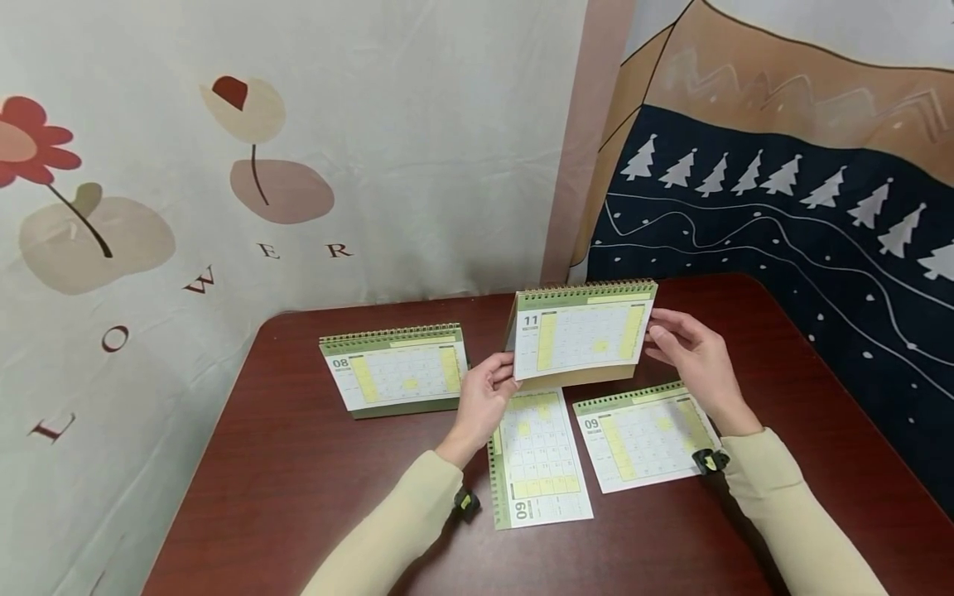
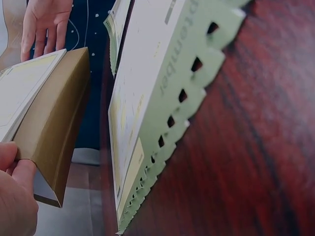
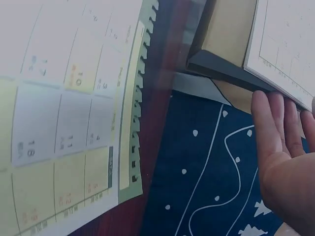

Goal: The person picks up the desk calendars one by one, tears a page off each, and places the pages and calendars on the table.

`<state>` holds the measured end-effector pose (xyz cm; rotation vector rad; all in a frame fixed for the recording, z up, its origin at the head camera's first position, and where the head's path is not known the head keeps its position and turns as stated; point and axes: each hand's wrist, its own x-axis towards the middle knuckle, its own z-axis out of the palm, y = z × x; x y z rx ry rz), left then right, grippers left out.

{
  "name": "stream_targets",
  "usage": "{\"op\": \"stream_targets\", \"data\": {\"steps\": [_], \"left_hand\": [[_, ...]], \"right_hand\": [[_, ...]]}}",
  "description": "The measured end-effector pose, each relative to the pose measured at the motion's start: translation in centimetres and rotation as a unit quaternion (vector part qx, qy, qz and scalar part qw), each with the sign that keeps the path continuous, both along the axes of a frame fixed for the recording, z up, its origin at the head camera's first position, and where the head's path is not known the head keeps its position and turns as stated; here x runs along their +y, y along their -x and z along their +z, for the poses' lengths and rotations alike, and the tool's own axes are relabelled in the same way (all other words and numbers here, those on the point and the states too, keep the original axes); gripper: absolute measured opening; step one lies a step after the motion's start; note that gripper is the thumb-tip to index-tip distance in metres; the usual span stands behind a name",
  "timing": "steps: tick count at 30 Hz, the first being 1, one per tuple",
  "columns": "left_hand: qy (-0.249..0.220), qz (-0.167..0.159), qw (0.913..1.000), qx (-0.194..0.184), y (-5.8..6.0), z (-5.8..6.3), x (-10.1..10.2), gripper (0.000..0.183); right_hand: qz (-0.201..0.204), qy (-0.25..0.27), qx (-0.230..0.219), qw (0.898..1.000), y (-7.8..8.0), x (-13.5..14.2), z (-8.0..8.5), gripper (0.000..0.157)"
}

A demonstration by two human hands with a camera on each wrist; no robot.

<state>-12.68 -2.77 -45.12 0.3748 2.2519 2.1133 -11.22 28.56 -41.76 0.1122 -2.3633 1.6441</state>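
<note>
A spiral-bound desk calendar (image 1: 577,335), turned to page 11, is tilted above the table, its brown base showing below the pages. My left hand (image 1: 480,406) grips its lower left corner, with thumb and fingers around the base edge in the left wrist view. At the calendar's right edge is my right hand (image 1: 701,364); its fingers (image 3: 268,118) look straight in the right wrist view, tips right at the edge. Beneath the calendar lie two loose 09 calendar sheets with torn binding holes: one turned sideways (image 1: 547,472), the other (image 1: 644,443) below my right hand.
Another desk calendar (image 1: 402,377), showing page 08, stands to the left of my left hand. Everything rests on a dark red-brown table (image 1: 276,463). Behind it hang a pale flower-print cloth (image 1: 417,165) and a dark blue cloth with trees (image 1: 745,223).
</note>
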Motion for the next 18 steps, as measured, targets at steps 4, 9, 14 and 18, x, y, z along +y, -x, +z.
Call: {"op": "stream_targets", "data": {"steps": [4,9,14,18], "left_hand": [[0.007,0.004,0.9999,-0.010,0.1,-0.1,0.0,0.034],[0.004,0.001,0.9998,-0.018,0.3,-0.2,0.0,0.035],[0.018,-0.001,0.9998,-0.007,0.6,-0.2,0.0,0.036],[0.031,0.004,0.9995,0.001,0.8,0.0,0.1,0.037]], "right_hand": [[-0.008,0.017,-0.011,1.000,0.2,-0.2,0.1,0.043],[-0.020,0.028,-0.014,0.999,0.5,-0.6,0.2,0.040],[-0.030,0.015,-0.026,0.999,0.9,-0.7,0.3,0.035],[-0.031,0.007,-0.030,0.999,1.3,-0.5,0.3,0.033]]}}
